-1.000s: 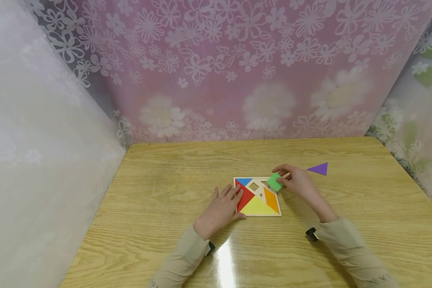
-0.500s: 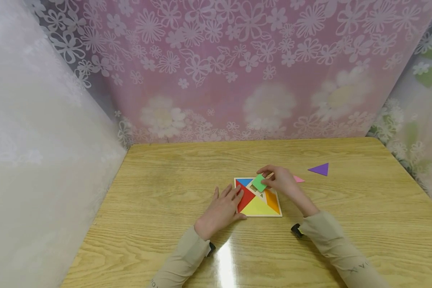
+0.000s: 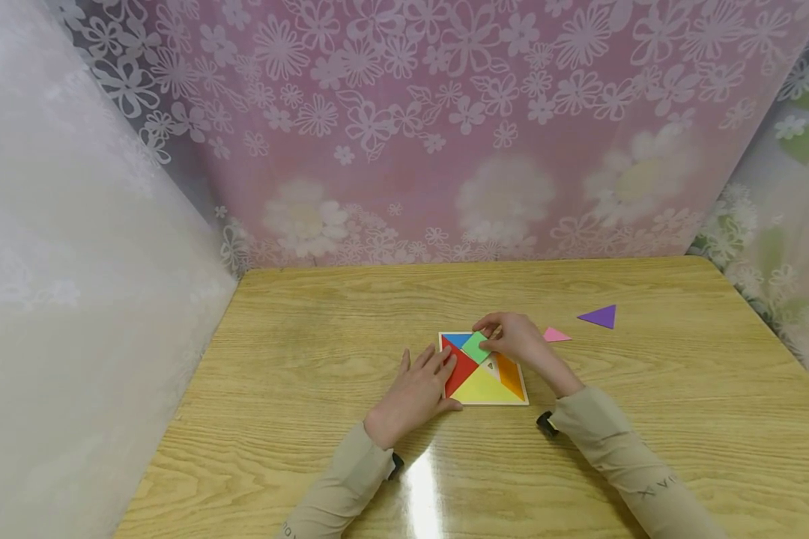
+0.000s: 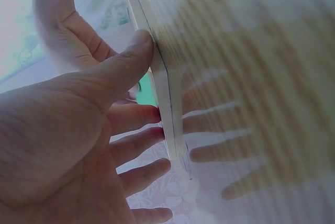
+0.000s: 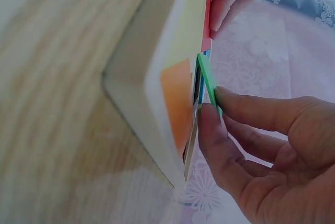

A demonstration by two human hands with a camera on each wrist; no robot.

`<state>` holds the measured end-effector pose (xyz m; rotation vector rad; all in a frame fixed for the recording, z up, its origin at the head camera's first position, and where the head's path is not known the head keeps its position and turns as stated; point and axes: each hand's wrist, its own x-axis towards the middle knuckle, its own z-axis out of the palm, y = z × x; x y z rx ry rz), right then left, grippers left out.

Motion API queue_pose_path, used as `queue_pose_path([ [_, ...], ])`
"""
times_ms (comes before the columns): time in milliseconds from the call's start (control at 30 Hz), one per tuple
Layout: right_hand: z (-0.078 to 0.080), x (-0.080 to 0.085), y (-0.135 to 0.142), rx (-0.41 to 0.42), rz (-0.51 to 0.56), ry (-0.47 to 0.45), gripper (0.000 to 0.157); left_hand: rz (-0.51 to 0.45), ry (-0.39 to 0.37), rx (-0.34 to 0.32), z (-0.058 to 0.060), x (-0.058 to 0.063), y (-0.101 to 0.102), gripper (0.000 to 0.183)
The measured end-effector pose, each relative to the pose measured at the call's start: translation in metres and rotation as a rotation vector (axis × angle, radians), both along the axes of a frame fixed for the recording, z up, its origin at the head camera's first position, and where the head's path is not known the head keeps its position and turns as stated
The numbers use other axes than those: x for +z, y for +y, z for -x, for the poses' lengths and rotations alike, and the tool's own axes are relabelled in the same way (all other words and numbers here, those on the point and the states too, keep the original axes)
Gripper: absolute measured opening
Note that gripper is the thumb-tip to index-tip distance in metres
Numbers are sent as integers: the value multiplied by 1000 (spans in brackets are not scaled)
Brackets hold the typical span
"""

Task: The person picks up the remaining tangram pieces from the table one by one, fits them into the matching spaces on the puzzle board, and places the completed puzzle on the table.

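Observation:
A tangram board (image 3: 495,405) with a pale wooden rim lies on the table. In it sit a red triangle (image 3: 461,374), a yellow triangle (image 3: 487,387), an orange parallelogram (image 3: 509,377) and a blue triangle (image 3: 455,340). My right hand (image 3: 517,339) pinches a green square tangram piece (image 3: 475,348) between thumb and fingers over the board's far part. The right wrist view shows this green piece (image 5: 208,80) tilted, close over its recess. My left hand (image 3: 410,391) rests at the board's left side, fingers spread across the red triangle's edge and thumb at the near rim.
To the right of the board, a pink triangle (image 3: 556,335) lies partly behind my right hand. Farther right is a purple triangle (image 3: 601,317). Floral curtains (image 3: 404,150) hang along the table's back and sides.
My right hand has carried the green square leftward from the board's right corner and lowered it beside the blue triangle. The pink triangle has come into view. My left hand stays put.

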<state>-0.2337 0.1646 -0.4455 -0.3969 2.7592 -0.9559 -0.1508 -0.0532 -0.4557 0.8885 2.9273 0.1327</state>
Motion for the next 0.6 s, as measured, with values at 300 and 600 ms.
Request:
queue_pose_path([
  [300,1,1,-4,10,-27,-26,22,-10,-3,-1,0,0,-1,76],
  [600,2,1,-5,7,-58,-19,23,-6,10,-1,0,-1,0,76],
])
